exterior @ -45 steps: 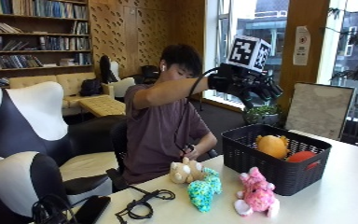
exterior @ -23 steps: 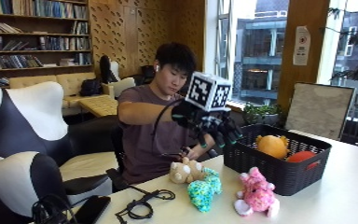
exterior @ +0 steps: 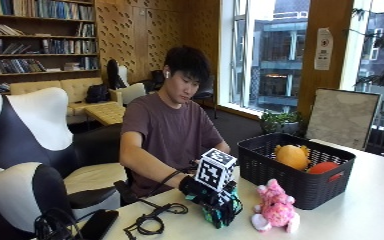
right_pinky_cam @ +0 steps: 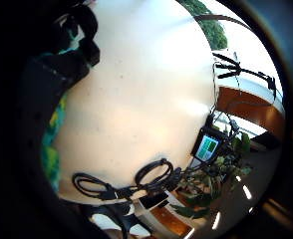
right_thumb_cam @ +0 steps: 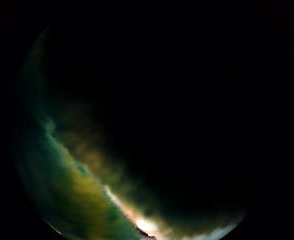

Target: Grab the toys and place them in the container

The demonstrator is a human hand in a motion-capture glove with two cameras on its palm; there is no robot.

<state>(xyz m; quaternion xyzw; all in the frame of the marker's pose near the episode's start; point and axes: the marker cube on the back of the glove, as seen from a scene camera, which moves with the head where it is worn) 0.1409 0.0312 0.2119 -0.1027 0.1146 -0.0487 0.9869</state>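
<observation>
Gloved hand (exterior: 208,196) covers teal toy (exterior: 213,214) (on table (exterior: 352,220)).

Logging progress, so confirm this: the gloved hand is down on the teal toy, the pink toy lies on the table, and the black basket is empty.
Not empty: the outside view shows the black basket holding an orange toy and a red one. The rest stands.

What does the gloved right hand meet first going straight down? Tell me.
The teal plush toy: the gloved right hand is right over it, probably touching already, with the table beneath.
</observation>
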